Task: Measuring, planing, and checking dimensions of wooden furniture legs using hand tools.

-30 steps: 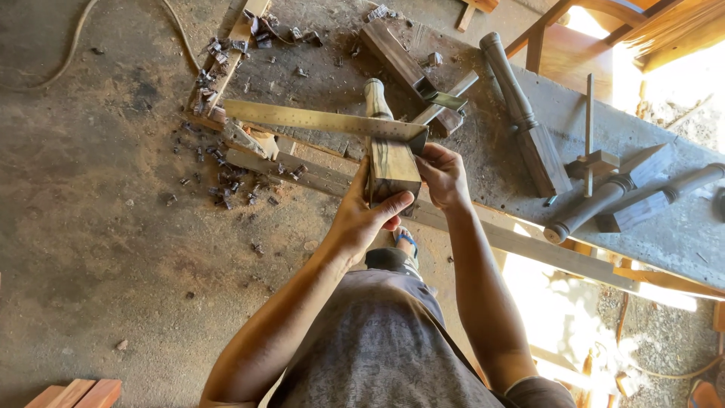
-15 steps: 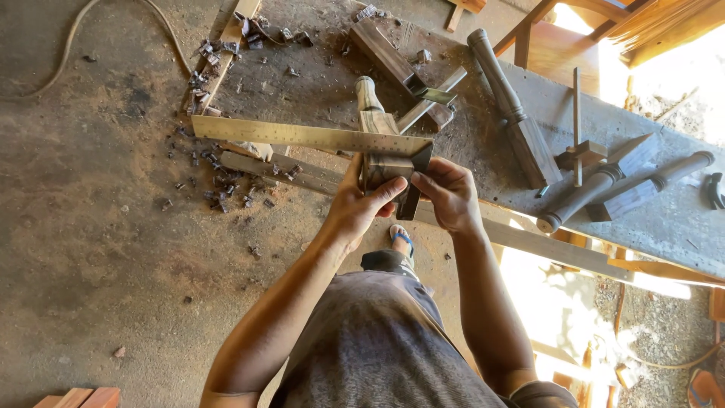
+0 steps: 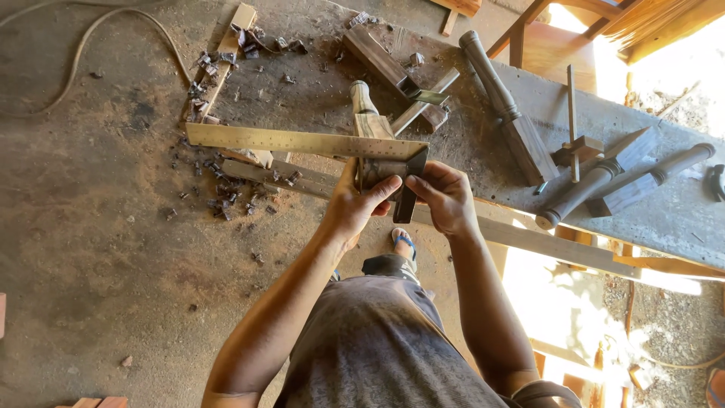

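Holding: left hand (image 3: 355,208) and right hand (image 3: 445,198) meet at the near edge of the workbench (image 3: 664,204), both about a turned wooden leg (image 3: 370,143) and a try square (image 3: 325,143).
Left hand: fingers curled shut around the squared end of the leg, thumb laid across the near face.
Right hand: fingers closed on the dark stock of the try square, pressing it against the leg's end.
Try square: long brass-coloured metal blade, flat and straight, running left from the stock well past the leg; dark stock hangs toward the person at a right angle.
Turned wooden leg: pale rounded knob at the far end, square grained section at the near end, lying along the bench top.
Containers: cannot tell of any in view.
Bench top: grey, dusty, rough; dark wood chips (image 3: 219,193) scattered at the left, around a pale wood offcut (image 3: 226,53).
Other stock: wooden hand plane (image 3: 393,72) just beyond the leg; dark turned leg (image 3: 502,106) to its right; two more turned legs (image 3: 627,181) at the far right, beside a marking gauge (image 3: 572,136).
Edges: long pale batten (image 3: 544,242) runs along the near bench edge, under both hands.
Open room: bare dusty surface to the left of the chips, crossed by a cable (image 3: 98,38) at the far left.
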